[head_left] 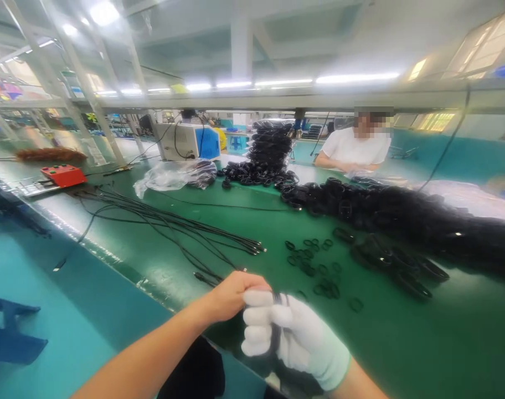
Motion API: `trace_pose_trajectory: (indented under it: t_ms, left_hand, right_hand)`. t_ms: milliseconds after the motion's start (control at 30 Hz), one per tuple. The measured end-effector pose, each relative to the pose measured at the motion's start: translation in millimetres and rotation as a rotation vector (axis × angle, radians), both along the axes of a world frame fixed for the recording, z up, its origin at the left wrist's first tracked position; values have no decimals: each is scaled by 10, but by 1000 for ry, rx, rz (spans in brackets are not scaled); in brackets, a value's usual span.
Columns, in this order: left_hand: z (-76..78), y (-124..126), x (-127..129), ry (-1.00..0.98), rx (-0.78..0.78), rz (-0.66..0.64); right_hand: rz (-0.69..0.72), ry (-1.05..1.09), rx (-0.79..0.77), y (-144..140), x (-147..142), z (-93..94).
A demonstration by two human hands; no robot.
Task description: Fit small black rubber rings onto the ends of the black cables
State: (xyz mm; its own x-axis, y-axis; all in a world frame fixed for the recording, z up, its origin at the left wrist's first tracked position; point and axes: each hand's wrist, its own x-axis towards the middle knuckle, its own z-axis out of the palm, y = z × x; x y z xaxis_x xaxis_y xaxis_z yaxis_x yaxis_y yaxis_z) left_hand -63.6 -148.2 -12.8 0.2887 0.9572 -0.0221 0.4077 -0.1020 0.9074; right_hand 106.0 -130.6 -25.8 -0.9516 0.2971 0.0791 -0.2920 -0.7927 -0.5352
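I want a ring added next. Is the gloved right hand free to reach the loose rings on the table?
Probably not yet: the right hand is closed around a black cable, with the left hand gripping it too. The rings lie just beyond, with nothing in between.

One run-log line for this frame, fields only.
left hand: bare, gripping black cable coil | right hand: white glove, closed on coil | green bench: loose cables, small rings

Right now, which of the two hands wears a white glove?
The right hand, gripping a bundled black cable; the left hand beside it is bare.
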Motion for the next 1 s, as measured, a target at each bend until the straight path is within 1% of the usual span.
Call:
trace_pose_trajectory:
  t_ms: [33, 100, 200, 267, 333, 433, 500, 600, 667, 733, 800, 867, 933, 1000]
  left_hand:
    - [5, -18, -1, 74, 25, 17]
    - [10, -65, -2, 286, 85, 88]
    - [-25, -161, 72, 599, 103, 230]
    - [-68, -242, 191, 767, 86, 312]
    - [-101, -329, 338, 896, 118, 347]
    - [-114, -439, 518, 959, 276, 317]
    - [-99, -475, 564, 934, 391, 276]
    - [-20, -446, 486, 912, 591, 191]
    - [91, -374, 356, 932, 740, 77]
    - [237, -275, 207, 952, 829, -63]
    - [371, -168, 81, 926, 828, -174]
    - [446, -64, -2, 855, 769, -241]
    - [446, 23, -39, 767, 686, -295]
    - [398, 80, -42, 701, 624, -338]
  right_hand:
    - [-90, 3, -21, 30, 9, 7]
    - [-247, -10, -84, 110, 47, 13]
    - [-433, -85, -63, 241, 129, 4]
    - [-506, -139, -48, 304, 175, -10]
    - [-545, -174, -32, 334, 198, -27]
    - [-560, -197, -1, 330, 193, -52]
    - [-556, -208, 28, 306, 177, -63]
    - [-525, -270, 78, 254, 142, -48]
    - [-429, -295, 141, 210, 112, -17]
    - [-308, -269, 202, 160, 77, 12]
    - [-218, -214, 210, 110, 44, 12]
    - [-167, -168, 145, 67, 17, -21]
    - [-92, -133, 63, 42, 1, -73]
    - [-4, -123, -5, 39, -5, -126]
